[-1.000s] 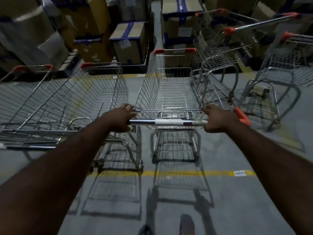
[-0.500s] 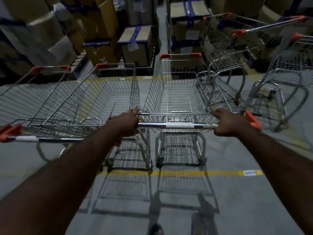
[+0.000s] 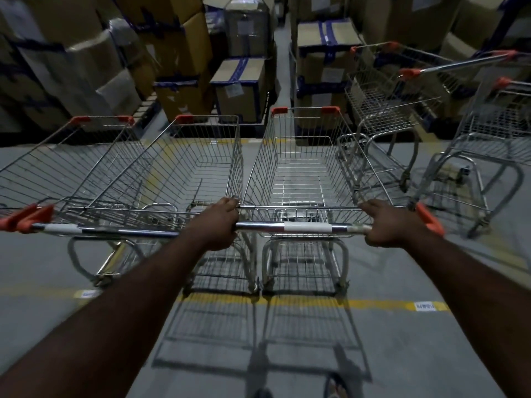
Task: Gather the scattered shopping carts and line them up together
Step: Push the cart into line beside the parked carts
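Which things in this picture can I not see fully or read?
Head view only.
- Floor label: print too small and blurred.
- Box labels: too small, too dim.
- Leftmost cart: cut by the left edge.
- Rightmost cart: cut by the right edge.
- Handle, left end: covered by the left hand.
- Shoes: cut by the bottom edge.

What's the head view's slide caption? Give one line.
Left hand and right hand grip the cart handle beside two lined-up carts.
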{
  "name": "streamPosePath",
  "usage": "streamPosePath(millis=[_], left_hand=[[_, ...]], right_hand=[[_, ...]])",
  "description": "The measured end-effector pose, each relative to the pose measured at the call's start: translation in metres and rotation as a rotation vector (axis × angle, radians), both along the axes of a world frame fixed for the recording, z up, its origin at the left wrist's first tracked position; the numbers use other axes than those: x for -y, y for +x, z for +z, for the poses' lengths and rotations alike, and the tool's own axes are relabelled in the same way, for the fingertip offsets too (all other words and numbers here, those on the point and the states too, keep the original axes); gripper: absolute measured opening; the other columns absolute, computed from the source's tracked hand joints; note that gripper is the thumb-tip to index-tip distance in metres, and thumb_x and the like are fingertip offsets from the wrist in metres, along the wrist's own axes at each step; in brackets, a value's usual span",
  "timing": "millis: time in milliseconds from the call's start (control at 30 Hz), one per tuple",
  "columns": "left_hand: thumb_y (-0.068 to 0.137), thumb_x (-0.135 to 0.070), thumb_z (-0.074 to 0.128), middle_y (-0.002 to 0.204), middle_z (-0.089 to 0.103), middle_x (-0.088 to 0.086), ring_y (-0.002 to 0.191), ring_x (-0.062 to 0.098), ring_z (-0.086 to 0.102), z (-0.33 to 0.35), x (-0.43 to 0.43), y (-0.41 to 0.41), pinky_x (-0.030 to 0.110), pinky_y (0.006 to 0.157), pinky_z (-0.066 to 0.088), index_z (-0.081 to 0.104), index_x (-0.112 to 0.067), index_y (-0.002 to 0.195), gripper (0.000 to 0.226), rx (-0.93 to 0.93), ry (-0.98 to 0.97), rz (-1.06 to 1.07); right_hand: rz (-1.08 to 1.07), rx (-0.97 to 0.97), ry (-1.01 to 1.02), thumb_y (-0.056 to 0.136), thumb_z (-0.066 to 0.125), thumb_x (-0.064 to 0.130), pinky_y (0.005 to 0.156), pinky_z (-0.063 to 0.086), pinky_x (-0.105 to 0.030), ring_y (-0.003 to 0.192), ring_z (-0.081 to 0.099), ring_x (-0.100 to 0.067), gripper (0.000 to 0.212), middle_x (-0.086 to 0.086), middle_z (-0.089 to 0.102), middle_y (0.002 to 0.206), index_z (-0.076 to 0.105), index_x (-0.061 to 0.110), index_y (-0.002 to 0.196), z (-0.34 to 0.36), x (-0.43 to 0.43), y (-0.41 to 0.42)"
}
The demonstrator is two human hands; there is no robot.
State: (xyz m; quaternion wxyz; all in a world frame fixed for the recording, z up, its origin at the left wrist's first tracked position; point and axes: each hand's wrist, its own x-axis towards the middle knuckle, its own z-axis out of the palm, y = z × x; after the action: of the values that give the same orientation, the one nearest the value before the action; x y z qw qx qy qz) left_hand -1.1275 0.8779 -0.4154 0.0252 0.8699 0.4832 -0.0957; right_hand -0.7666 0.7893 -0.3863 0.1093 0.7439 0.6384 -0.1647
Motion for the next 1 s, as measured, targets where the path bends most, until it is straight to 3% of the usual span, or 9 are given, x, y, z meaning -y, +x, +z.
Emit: streamPosePath(millis=[167,433,633,1000], left_hand=[[0.094,-0.031,0.053,0.162,0.029,0.008,0.15,0.026,0.021,-0.012,0.011,-0.005,0.044,0.121,0.018,0.055,-0.016,0.135,0.043,0.005,0.12,-0.032],[0.087,-0.033,0.061,0.153,0.044,0.011,0.145,0.028,0.033,-0.019,0.015,-0.012,0.044,0.119,0.023,0.066,-0.011,0.124,0.043,-0.011,0.19,-0.082],[0.073,-0.03,0.072,0.124,0.066,0.013,0.125,0.033,0.053,-0.023,0.017,-0.019,0.047,0.108,0.039,0.073,-0.008,0.102,0.036,-0.002,0.249,-0.15],[0.074,-0.028,0.075,0.122,0.067,0.012,0.127,0.032,0.052,-0.027,0.021,-0.022,0.045,0.114,0.034,0.074,-0.009,0.101,0.033,0.0,0.265,-0.116]], right_hand=[[0.016,0.003,0.022,0.071,0.061,0.043,0.103,0.046,-0.037,0.141,0.042,-0.023,0.094,0.007,0.019,0.166,0.026,0.031,0.158,-0.003,0.005,0.005],[0.027,0.004,0.028,0.067,0.062,0.043,0.099,0.05,-0.039,0.137,0.047,-0.022,0.096,0.009,0.023,0.164,0.028,0.033,0.156,-0.006,0.012,0.003],[0.025,0.001,0.039,0.069,0.064,0.044,0.1,0.049,-0.041,0.138,0.046,-0.022,0.096,0.009,0.022,0.165,0.027,0.034,0.157,-0.006,0.018,0.001],[0.017,-0.007,0.032,0.066,0.061,0.047,0.101,0.048,-0.04,0.137,0.048,-0.024,0.099,0.008,0.023,0.164,0.028,0.032,0.157,-0.006,0.026,-0.008]])
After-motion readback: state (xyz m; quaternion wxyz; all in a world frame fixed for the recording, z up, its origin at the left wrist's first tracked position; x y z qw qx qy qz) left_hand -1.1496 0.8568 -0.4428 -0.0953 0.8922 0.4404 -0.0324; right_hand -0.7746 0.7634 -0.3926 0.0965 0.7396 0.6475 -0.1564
